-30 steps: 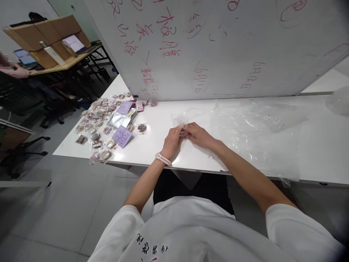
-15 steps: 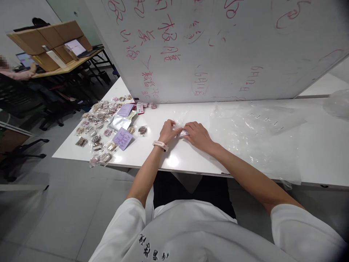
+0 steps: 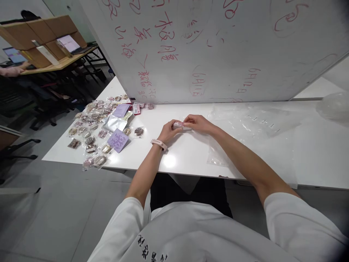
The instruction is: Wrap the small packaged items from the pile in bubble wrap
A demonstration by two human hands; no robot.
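Observation:
Between my hands, just above the white table, is a small rolled bundle in clear plastic (image 3: pixel 178 124), whitish with some pink showing. My left hand (image 3: pixel 169 132), with a pale band at the wrist, is closed round its left end. At the other end my right hand (image 3: pixel 200 123) pinches the bundle with bent fingers. What lies inside the plastic cannot be made out. Left of my hands, a dark round snack in a clear wrapper (image 3: pixel 139 131) lies on the tabletop.
Many small wrapped snacks (image 3: pixel 91 140), a silver pouch (image 3: pixel 115 123) and a purple patterned card (image 3: pixel 117 140) cover the table's left end. Clear plastic sheeting (image 3: pixel 253 145) spreads over the right. A whiteboard (image 3: pixel 218 65) stands behind. Far left, a person's arm (image 3: pixel 12 71) rests at another desk.
The bundle has been turned and raised slightly, and more of its plastic wrap shows. My right hand has shifted up from lying over it to pinching its right end.

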